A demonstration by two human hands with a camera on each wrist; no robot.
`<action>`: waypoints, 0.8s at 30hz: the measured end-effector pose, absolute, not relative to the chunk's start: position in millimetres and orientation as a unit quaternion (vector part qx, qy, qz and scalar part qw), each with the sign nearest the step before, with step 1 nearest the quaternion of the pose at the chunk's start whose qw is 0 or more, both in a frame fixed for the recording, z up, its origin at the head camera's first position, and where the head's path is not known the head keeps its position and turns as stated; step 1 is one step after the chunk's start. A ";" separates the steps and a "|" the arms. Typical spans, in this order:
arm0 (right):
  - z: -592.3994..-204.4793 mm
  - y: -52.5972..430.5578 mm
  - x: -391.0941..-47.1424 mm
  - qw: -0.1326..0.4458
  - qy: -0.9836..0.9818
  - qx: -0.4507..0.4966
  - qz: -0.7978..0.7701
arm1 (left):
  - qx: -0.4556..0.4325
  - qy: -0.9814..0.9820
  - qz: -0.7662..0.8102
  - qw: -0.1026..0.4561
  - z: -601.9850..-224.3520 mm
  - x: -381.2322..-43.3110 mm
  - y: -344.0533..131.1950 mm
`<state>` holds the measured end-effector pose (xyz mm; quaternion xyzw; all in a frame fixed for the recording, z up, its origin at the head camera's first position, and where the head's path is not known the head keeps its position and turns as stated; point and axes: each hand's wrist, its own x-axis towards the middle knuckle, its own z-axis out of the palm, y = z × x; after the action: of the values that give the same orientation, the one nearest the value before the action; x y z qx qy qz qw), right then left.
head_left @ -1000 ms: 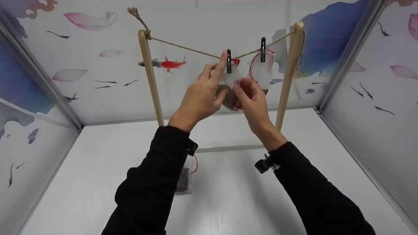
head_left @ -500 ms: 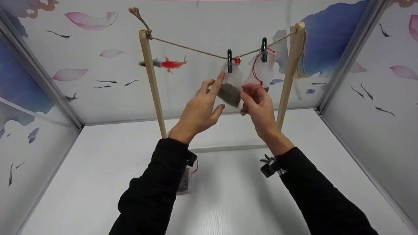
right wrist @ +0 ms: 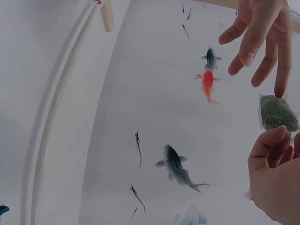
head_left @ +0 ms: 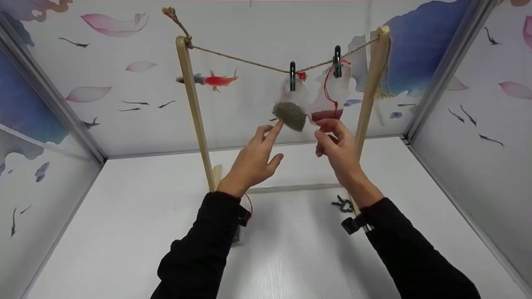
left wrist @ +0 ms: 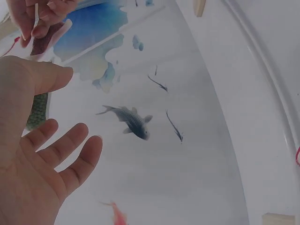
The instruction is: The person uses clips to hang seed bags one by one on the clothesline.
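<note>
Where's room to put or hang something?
The white table's near part is bare between the left sleeve and right sleeve. The rope is free from the left post to the first clip. It's crowded where the left hand and right hand are by the green bag and red bag.

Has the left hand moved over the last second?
Yes, down: against the left post, the left hand is lower. Its index finger, then beside the green bag's clip, is now at the bag's lower part.
</note>
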<state>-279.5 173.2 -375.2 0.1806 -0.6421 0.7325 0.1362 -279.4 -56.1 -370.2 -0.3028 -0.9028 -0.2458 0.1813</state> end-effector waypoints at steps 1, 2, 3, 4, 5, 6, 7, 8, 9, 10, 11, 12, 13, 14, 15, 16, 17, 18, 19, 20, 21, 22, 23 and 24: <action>-378.1 175.2 -279.0 0.135 -0.643 0.183 0.732 | -0.301 -0.903 -0.248 0.178 -374.1 -279.0 -56.3; -381.0 177.5 -278.4 0.132 -0.643 0.184 0.731 | -0.299 -0.904 -0.252 0.173 -377.9 -278.5 -56.6; -384.0 180.1 -278.0 0.129 -0.647 0.183 0.729 | -0.298 -0.904 -0.257 0.169 -381.7 -277.7 -57.0; -387.1 182.9 -277.4 0.126 -0.651 0.182 0.726 | -0.296 -0.903 -0.262 0.167 -385.7 -276.9 -57.5; -390.4 186.2 -276.8 0.121 -0.657 0.181 0.722 | -0.293 -0.903 -0.268 0.165 -389.7 -275.7 -58.1; -393.8 189.9 -276.2 0.116 -0.665 0.178 0.717 | -0.290 -0.902 -0.274 0.163 -393.5 -274.4 -58.6; -397.2 193.9 -275.5 0.109 -0.672 0.174 0.711 | -0.287 -0.901 -0.281 0.161 -397.4 -272.9 -59.1; -400.9 198.4 -274.7 0.103 -0.683 0.172 0.703 | -0.284 -0.900 -0.288 0.160 -401.6 -271.1 -59.7; -404.5 203.1 -273.9 0.095 -0.696 0.170 0.691 | -0.282 -0.899 -0.295 0.161 -406.0 -269.2 -60.2; -408.1 207.9 -273.4 0.086 -0.712 0.172 0.675 | -0.279 -0.897 -0.303 0.161 -410.1 -267.3 -61.0; -412.1 213.1 -273.1 0.077 -0.729 0.177 0.656 | -0.276 -0.895 -0.312 0.161 -414.5 -265.2 -61.5; -415.9 218.3 -272.6 0.068 -0.747 0.183 0.635 | -0.272 -0.893 -0.322 0.160 -419.1 -263.0 -61.9; -420.3 223.6 -271.9 0.059 -0.765 0.189 0.613 | -0.270 -0.889 -0.333 0.160 -424.0 -260.7 -62.3; -425.0 228.9 -271.5 0.052 -0.782 0.198 0.589 | -0.266 -0.886 -0.345 0.160 -429.2 -258.4 -62.6; -430.0 234.1 -271.1 0.045 -0.798 0.206 0.565 | -0.263 -0.882 -0.357 0.159 -434.7 -255.9 -62.7; -435.7 239.4 -270.3 0.040 -0.813 0.213 0.541 | -0.259 -0.879 -0.368 0.158 -440.4 -252.9 -62.5; -441.4 244.5 -269.3 0.037 -0.827 0.218 0.518 | -0.255 -0.875 -0.379 0.157 -446.2 -250.0 -62.2; -447.1 249.2 -267.9 0.033 -0.838 0.221 0.498 | -0.253 -0.872 -0.391 0.155 -451.8 -247.1 -61.8; -453.0 253.6 -266.5 0.029 -0.848 0.222 0.480 | -0.251 -0.868 -0.400 0.152 -457.3 -244.0 -61.3; -458.7 257.4 -264.9 0.024 -0.858 0.222 0.462 | -0.250 -0.866 -0.408 0.148 -462.9 -240.8 -60.6; -463.8 260.6 -263.0 0.017 -0.867 0.220 0.446 | -0.249 -0.864 -0.414 0.143 -468.0 -237.5 -60.0; -468.7 263.2 -261.0 0.008 -0.877 0.216 0.430 | -0.250 -0.861 -0.420 0.138 -472.7 -234.5 -59.3; -473.2 265.2 -259.1 -0.003 -0.885 0.211 0.415 | -0.250 -0.859 -0.426 0.131 -477.1 -231.5 -58.7; -477.4 266.8 -257.2 -0.013 -0.892 0.209 0.401 | -0.251 -0.859 -0.429 0.124 -481.4 -228.6 -58.1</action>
<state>-257.2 266.8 -477.4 0.2093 -0.8919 0.4006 -0.0126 -228.6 -58.1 -481.4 -0.2506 -0.8589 -0.4293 0.1236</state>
